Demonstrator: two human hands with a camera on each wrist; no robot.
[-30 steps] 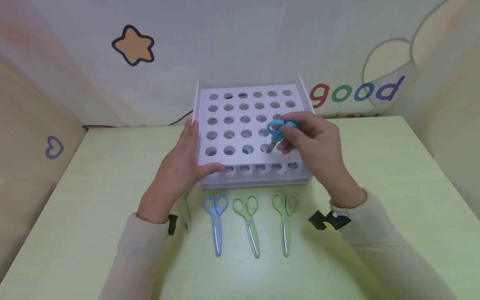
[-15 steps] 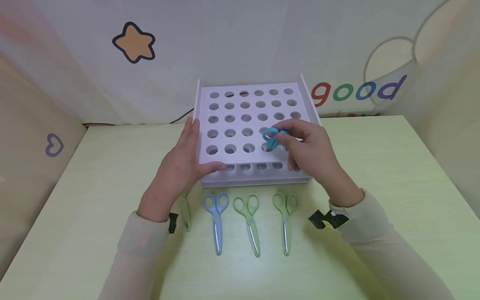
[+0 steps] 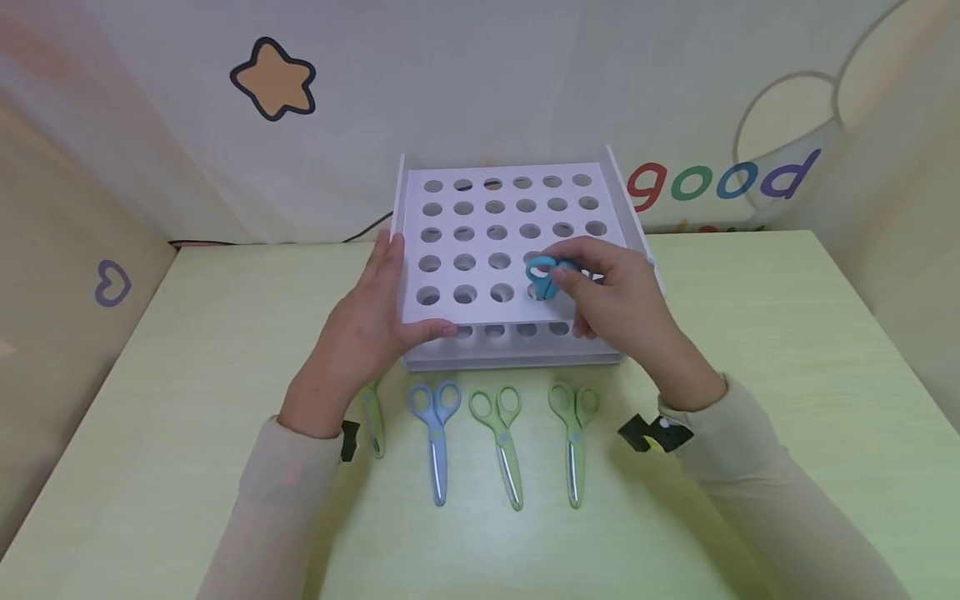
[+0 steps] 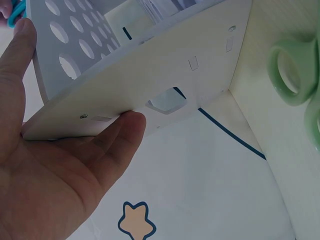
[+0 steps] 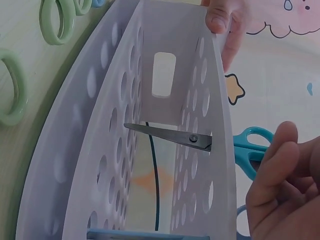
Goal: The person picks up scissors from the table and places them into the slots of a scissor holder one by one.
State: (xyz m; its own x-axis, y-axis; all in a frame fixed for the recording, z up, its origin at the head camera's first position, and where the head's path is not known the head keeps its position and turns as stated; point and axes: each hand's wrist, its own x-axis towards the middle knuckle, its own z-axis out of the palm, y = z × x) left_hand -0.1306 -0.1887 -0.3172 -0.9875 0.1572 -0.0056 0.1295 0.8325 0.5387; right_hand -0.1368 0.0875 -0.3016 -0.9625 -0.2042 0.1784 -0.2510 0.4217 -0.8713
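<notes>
Teal scissors [image 5: 200, 141], pinched in the right hand [image 3: 621, 290], poke into the white rack [image 3: 482, 314] at five o'clock; the left hand [image 3: 363, 337], fingers straight, presumably steadies nine o'clock.

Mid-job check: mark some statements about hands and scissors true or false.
1. The left hand holds the white rack. True.
2. The right hand holds the teal scissors. True.
3. The teal scissors' blades are outside the white rack. False: they pass through one of its holes.
4. The row's right end is a blue pair. False: the rightmost scissors are green.
5. Head view: another green pair is partly hidden by the left hand. True.
</notes>
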